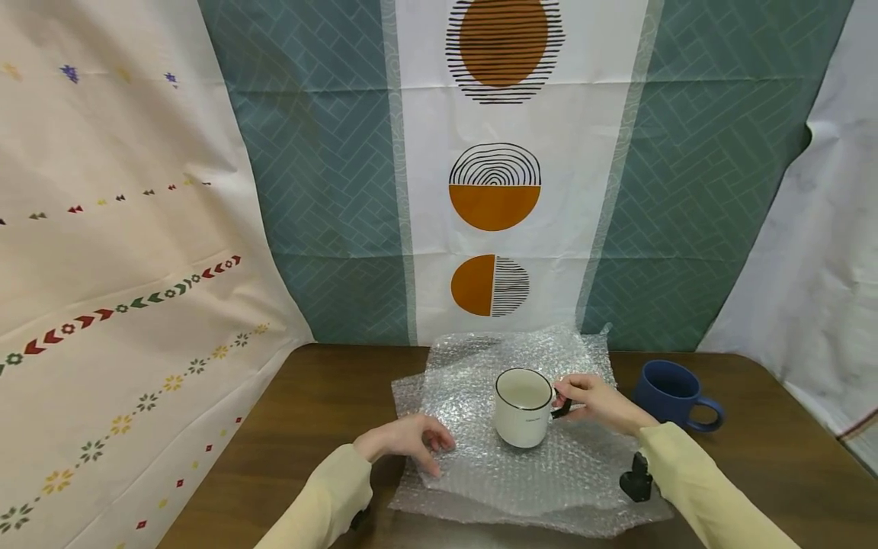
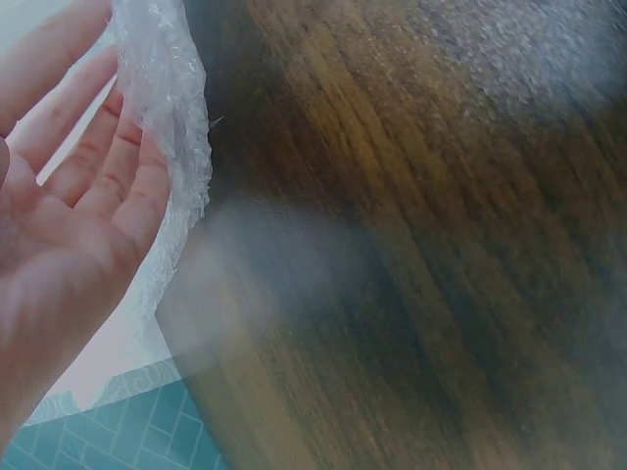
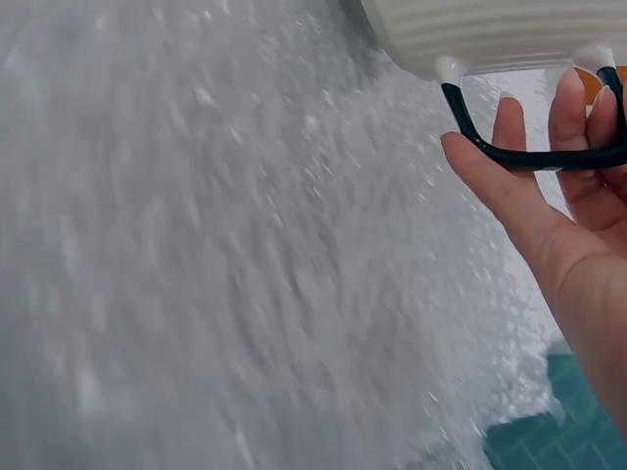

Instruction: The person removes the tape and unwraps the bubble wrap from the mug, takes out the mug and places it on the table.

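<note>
A white mug (image 1: 523,412) with a black rim and a dark handle (image 1: 562,406) stands upright over the middle of the bubble wrap (image 1: 507,484). My right hand (image 1: 595,398) holds the mug by its handle; in the right wrist view the fingers of the right hand (image 3: 558,196) curl around the handle. At the left edge of the bubble wrap is my left hand (image 1: 411,442), its fingers loosely bent. From the left wrist, the left hand (image 2: 83,186) looks relaxed, with fingertips at the edge of the bubble wrap (image 2: 176,108). Whether they touch it is hard to tell.
A blue mug (image 1: 668,393) stands on the brown wooden table (image 1: 274,427), to the right of the bubble wrap, its handle pointing right. More than one sheet of wrap lies stacked. A patterned cloth (image 1: 494,175) hangs behind the table, with white cloths at both sides.
</note>
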A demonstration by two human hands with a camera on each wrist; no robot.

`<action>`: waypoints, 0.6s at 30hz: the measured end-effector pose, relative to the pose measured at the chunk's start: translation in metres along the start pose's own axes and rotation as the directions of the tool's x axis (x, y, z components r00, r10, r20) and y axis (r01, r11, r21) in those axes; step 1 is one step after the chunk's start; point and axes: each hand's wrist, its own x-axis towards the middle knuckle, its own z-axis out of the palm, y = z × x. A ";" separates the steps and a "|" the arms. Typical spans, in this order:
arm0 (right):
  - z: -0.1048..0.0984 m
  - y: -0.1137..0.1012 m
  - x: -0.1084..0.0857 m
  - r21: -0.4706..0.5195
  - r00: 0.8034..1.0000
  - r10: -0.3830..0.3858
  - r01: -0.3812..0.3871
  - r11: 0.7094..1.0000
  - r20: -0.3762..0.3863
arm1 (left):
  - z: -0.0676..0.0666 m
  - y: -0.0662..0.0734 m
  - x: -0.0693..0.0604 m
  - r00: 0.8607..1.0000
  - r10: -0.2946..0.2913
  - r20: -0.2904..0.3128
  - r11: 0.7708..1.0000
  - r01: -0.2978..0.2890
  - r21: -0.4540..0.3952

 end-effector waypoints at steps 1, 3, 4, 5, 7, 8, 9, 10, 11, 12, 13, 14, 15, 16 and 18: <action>-0.002 -0.001 -0.002 -0.003 1.000 -0.004 0.004 1.000 0.000 | 0.000 0.000 0.000 1.000 -0.007 -0.003 1.000 0.007 -0.007; -0.007 -0.004 -0.006 -0.021 1.000 -0.014 0.013 1.000 -0.006 | 0.000 0.000 -0.001 1.000 -0.016 -0.004 1.000 0.016 -0.015; -0.010 -0.006 -0.008 -0.029 1.000 -0.018 0.018 0.999 -0.010 | -0.001 0.000 -0.001 1.000 -0.020 -0.003 1.000 0.020 -0.019; -0.012 -0.007 -0.010 -0.034 1.000 -0.021 0.021 0.999 -0.014 | -0.002 0.000 -0.002 1.000 -0.023 -0.001 1.000 0.023 -0.020; -0.016 -0.010 -0.015 -0.053 0.999 -0.032 0.031 0.998 -0.021 | -0.003 0.000 -0.002 1.000 -0.025 0.005 0.999 0.025 -0.022; -0.018 -0.011 -0.018 -0.063 0.999 -0.037 0.035 0.997 -0.026 | -0.003 0.000 -0.002 1.000 -0.021 0.008 1.000 0.021 -0.020; -0.020 -0.011 -0.021 -0.072 0.999 -0.043 0.040 0.997 -0.027 | -0.003 0.000 -0.002 1.000 -0.018 0.011 1.000 0.018 -0.021; -0.022 -0.012 -0.024 -0.085 0.998 -0.047 0.044 0.995 -0.030 | -0.003 0.000 -0.002 1.000 -0.015 0.015 1.000 0.016 -0.022; -0.024 -0.012 -0.028 -0.092 0.998 -0.052 0.049 0.995 -0.031 | -0.003 -0.001 -0.001 1.000 -0.012 0.017 1.000 0.013 -0.025; -0.027 -0.012 -0.031 -0.099 0.998 -0.059 0.056 0.994 -0.032 | -0.003 -0.001 -0.001 1.000 -0.010 0.019 1.000 0.010 -0.027; -0.029 -0.012 -0.035 -0.092 0.997 -0.063 0.059 0.994 -0.036 | -0.003 -0.001 -0.001 1.000 -0.007 0.020 1.000 0.008 -0.027; -0.033 -0.012 -0.039 -0.091 0.997 -0.069 0.065 0.994 -0.033 | -0.003 -0.001 -0.001 1.000 -0.008 0.020 1.000 0.008 -0.027; -0.036 -0.012 -0.043 -0.085 0.997 -0.077 0.074 0.994 -0.030 | -0.003 -0.001 -0.001 1.000 -0.009 0.019 1.000 0.009 -0.029; -0.039 -0.012 -0.046 -0.075 0.996 -0.086 0.084 0.994 -0.025 | -0.002 -0.001 0.000 1.000 -0.011 0.019 0.999 0.011 -0.031; -0.046 -0.012 -0.054 -0.048 0.995 -0.101 0.100 0.994 -0.017 | -0.002 0.000 0.000 1.000 -0.011 0.018 0.999 0.011 -0.034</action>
